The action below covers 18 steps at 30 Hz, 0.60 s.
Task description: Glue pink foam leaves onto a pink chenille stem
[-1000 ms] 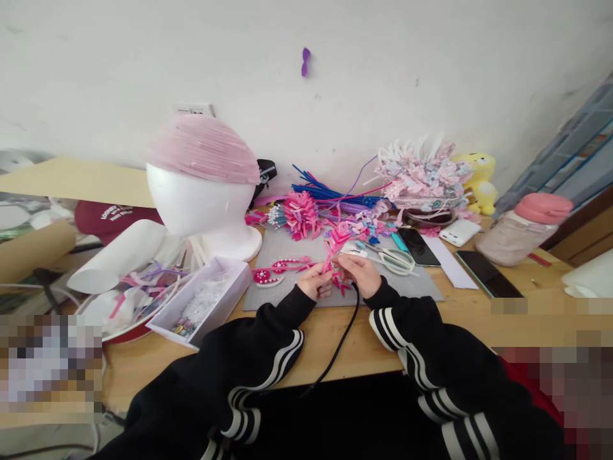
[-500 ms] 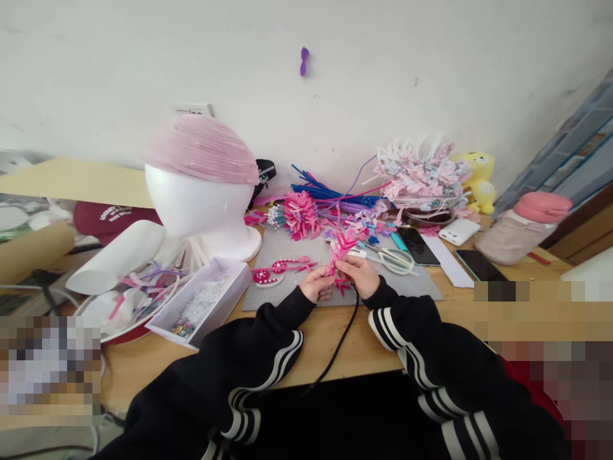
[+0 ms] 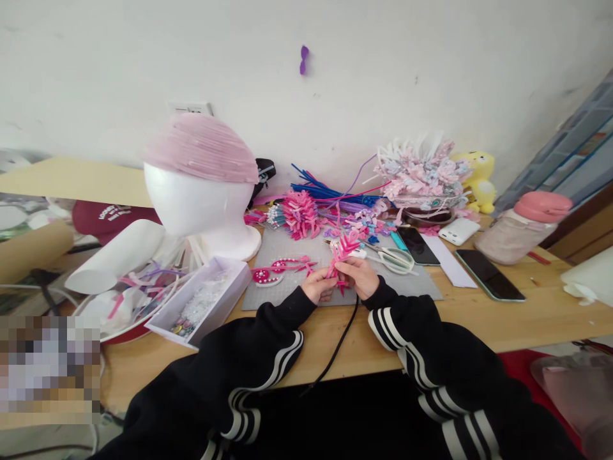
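Note:
Above a grey cutting mat (image 3: 280, 295), my left hand (image 3: 318, 285) pinches the lower part of a hot-pink pipe-cleaner sprig (image 3: 343, 249). My right hand (image 3: 361, 276) closes its fingertips on the same sprig from the other side. Its pointed, fuzzy leaves fan out upward, and a few pink tips poke out below the fingers. Where the fingers meet, the stem is hidden. Left of my hands lies a pink piece edged with white pearls (image 3: 271, 275). Scissors with pale handles (image 3: 397, 260) rest just beyond my right hand.
At the left stand a white mannequin head (image 3: 196, 198) and an open box of clear beads (image 3: 204, 303). Pink pipe-cleaner bundles (image 3: 301, 215) and blue stems (image 3: 330, 193) lie behind the mat. To the right are phones (image 3: 491, 275), a power bank (image 3: 458, 231) and a pink-lidded bottle (image 3: 517, 227).
The sprig has tilted slightly to the right between my fingers. Both hands keep their pinch in almost the same place.

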Available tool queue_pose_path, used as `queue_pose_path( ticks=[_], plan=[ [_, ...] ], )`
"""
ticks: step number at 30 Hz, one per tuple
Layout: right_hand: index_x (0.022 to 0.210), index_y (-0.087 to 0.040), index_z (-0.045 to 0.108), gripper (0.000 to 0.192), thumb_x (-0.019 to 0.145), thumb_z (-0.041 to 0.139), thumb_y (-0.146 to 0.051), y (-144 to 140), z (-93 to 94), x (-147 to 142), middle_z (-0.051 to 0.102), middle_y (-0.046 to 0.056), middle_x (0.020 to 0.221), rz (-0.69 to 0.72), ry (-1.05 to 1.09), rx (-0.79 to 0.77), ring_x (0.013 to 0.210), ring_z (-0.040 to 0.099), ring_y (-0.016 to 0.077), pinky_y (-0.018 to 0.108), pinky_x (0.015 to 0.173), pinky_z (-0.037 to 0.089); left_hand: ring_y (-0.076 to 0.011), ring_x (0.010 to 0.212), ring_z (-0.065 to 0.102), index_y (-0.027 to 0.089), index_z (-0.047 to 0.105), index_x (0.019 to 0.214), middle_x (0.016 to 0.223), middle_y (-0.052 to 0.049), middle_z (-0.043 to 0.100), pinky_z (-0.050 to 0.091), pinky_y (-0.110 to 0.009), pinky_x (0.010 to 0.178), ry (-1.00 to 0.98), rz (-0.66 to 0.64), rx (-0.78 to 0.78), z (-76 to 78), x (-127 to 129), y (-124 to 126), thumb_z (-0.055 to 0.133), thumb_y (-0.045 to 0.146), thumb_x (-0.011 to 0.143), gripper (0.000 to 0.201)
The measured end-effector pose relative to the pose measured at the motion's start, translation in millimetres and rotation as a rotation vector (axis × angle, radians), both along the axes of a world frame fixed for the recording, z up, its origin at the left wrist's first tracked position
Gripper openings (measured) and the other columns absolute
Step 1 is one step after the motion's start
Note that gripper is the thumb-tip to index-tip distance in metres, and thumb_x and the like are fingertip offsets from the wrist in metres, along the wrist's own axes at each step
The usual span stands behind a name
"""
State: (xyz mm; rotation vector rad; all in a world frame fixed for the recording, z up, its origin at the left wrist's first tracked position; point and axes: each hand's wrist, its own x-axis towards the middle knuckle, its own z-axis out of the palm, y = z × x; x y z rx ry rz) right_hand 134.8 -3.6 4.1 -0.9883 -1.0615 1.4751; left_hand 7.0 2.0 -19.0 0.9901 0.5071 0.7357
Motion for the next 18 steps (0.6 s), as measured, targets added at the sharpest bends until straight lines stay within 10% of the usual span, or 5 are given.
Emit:
queue_pose_path(
  ticks=[18],
  plan=[
    [0.054, -0.014, 0.061, 0.026, 0.046, 0.072, -0.036, -0.5, 0.9, -3.0, 0.048, -0.004, 0.038, -0.027, 0.09, -0.054, 0.035, 0.039, 0.0051, 0.019, 0.033, 0.03, 0.0, 0.027, 0.022, 0.014, 0.048, 0.069, 0.034, 0.011, 0.032, 0.011, -0.016, 0.032, 0.009, 0.0, -0.016, 1.6, 1.8, -2.0, 0.071, 0.04, 0.049, 0.04]
  ],
)
